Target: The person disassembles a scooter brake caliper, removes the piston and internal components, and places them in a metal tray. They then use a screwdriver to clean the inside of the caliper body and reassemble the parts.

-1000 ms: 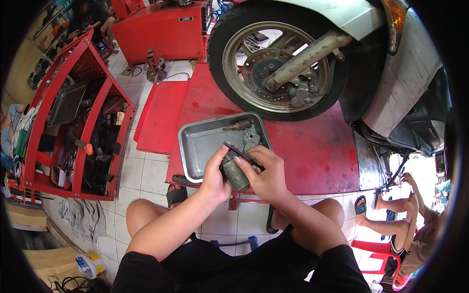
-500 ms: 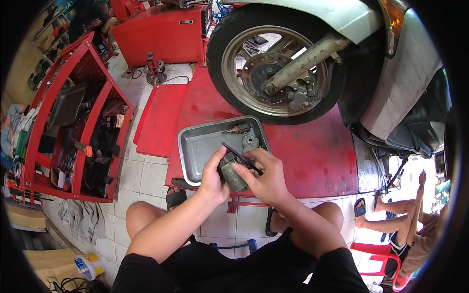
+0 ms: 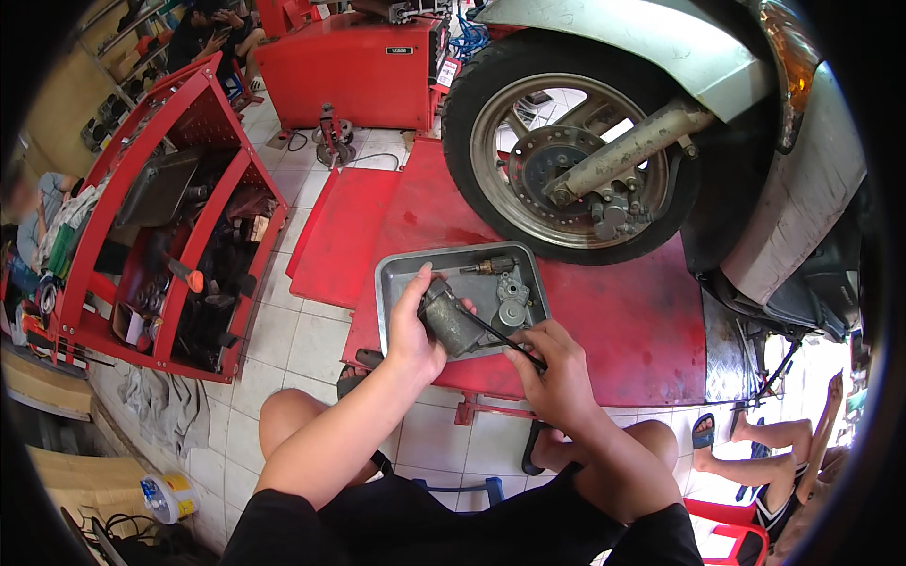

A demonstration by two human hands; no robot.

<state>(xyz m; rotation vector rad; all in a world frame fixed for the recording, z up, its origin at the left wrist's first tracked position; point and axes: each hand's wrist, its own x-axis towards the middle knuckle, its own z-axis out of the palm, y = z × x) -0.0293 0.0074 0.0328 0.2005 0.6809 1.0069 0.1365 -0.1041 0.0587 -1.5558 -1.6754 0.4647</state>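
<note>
My left hand [image 3: 415, 330] is wrapped round a worn grey-green metal cylinder, which looks like a starter motor [image 3: 454, 325]. I hold it tilted over the near part of a grey metal tray [image 3: 385, 294]. From the motor a thin black cable [image 3: 491, 330] runs down to the right. My right hand [image 3: 557, 372] pinches its far end, with the fingers closed. Inside the tray lie a small shaft-like metal part [image 3: 493, 266] and a cast metal cover with a round boss [image 3: 511, 304].
The tray rests on a red platform [image 3: 613, 330], under a motorcycle's front wheel [image 3: 481, 203]. A red tool cart [image 3: 179, 226] stands at left, a red cabinet [image 3: 344, 80] behind. A seated person's legs [image 3: 755, 467] are at right. A dark handle [image 3: 369, 357] lies by the tray's near corner.
My right hand has left the motor's side and moved right and down, drawing the cable out straight. My left hand keeps hold of the motor. The whole view has shifted.
</note>
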